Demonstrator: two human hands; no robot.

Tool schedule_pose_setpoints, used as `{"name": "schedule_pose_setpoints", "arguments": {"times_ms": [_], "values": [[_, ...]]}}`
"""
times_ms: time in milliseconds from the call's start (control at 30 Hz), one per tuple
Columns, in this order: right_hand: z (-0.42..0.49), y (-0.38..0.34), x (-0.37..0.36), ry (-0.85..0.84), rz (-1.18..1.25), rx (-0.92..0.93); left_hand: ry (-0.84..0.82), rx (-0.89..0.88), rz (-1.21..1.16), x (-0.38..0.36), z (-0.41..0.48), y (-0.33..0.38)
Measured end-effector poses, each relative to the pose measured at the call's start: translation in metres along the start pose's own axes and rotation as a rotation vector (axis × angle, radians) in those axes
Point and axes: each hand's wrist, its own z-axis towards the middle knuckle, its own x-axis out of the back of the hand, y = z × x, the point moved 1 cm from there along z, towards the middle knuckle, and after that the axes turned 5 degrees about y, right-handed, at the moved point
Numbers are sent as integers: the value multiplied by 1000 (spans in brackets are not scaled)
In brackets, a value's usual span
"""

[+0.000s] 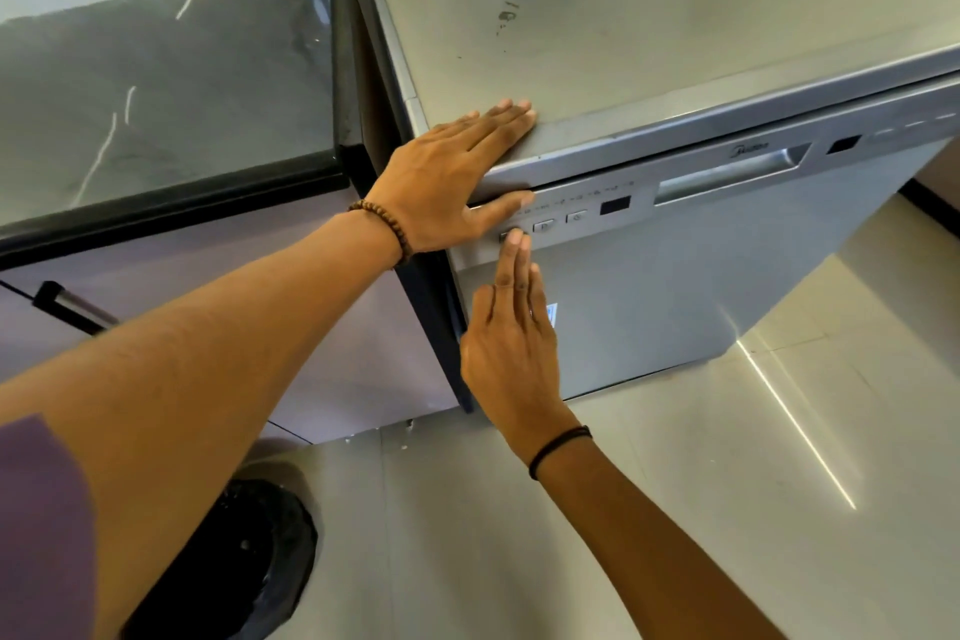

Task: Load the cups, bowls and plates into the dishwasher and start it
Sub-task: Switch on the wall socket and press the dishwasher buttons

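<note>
The silver dishwasher (pixel 675 286) stands with its door closed, so no cups, bowls or plates are in view. My left hand (pixel 447 172) lies flat on its top front left corner, fingers straight, thumb reaching down onto the control panel (pixel 587 211). From below, my right hand (pixel 511 327) reaches up with straight fingers, and its fingertip touches the leftmost button on that panel. Two more buttons and a dark display sit just right of it. The recessed door handle (pixel 732 174) is further right.
A dark glossy marble counter (pixel 156 94) over pale cabinet fronts (pixel 337 353) adjoins the dishwasher on the left. A cabinet handle (pixel 67 307) sticks out at lower left. Shiny floor tiles (pixel 727 483) spread in front, with a black round object (pixel 260 561) on the floor.
</note>
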Motion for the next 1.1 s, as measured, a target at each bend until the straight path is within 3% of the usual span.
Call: {"name": "schedule_pose_setpoints", "arguments": {"times_ms": [167,733,1100], "values": [[4,-9,-5,-5,-94,-82,-31,9,-5,3,1,2],[0,10,35,64,56,55,-278,85,37,9,6,14],[6,28,43,31,56,144,-265,77,31,7,6,12]]}}
